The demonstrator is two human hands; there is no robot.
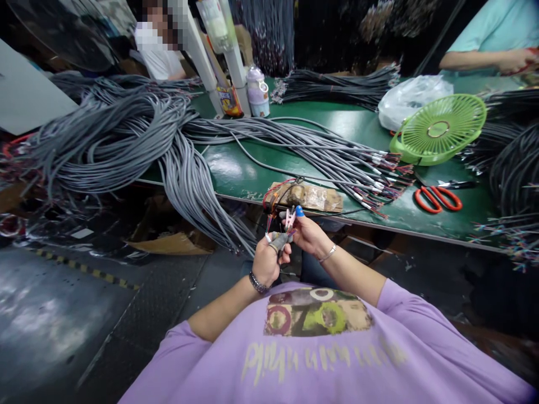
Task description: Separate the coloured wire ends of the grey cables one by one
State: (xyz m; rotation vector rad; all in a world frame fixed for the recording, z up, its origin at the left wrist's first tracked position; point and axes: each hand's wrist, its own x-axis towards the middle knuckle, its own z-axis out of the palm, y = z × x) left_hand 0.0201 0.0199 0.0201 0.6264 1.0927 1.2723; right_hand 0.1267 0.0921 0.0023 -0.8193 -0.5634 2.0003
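Note:
My left hand [268, 261] is closed around the end of a grey cable [281, 240], just below the front edge of the green table [236, 168]. Thin coloured wires [289, 219] stick up out of that cable end. My right hand [309, 234], with a blue cap on one fingertip [299, 211], pinches those wires from the right. The two hands touch each other. A taped brown block [311, 196] with red wires lies on the table edge right behind them.
A big heap of grey cables [118, 134] spills off the table's left side. Stripped cable ends [379, 174], a green fan [440, 129], orange-handled scissors [438, 198], a plastic bag [410, 95] and a bottle [258, 92] are on the table. Other people sit across it.

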